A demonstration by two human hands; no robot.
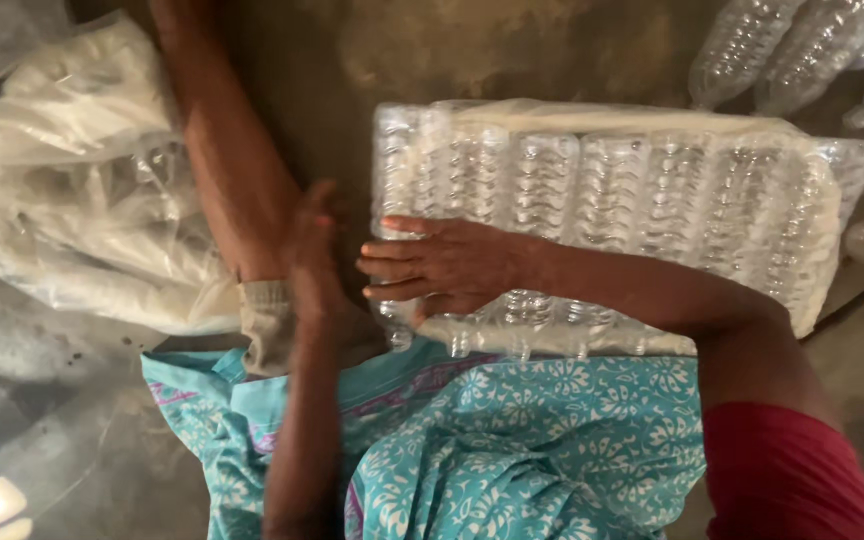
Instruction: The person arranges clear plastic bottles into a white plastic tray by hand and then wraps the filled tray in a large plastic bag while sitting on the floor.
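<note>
A pack of clear plastic bottles (652, 190), laid side by side and wrapped in thin plastic film, lies on the floor in front of my lap. My right hand (442, 268) rests flat on the pack's left end, fingers stretched out and slightly apart, pointing left. My left hand (317, 250) stands edge-on just left of the pack, fingers straight and together, in the gap between the pack's end and my bare lower leg (227, 160). Whether it touches the pack I cannot tell. Neither hand grips anything.
A large crumpled clear plastic bag (72, 190) lies at the left. Several loose clear bottles (792, 50) lie at the upper right and along the right edge. A teal patterned garment (512, 440) covers my lap. The floor (472, 50) is dark and stained.
</note>
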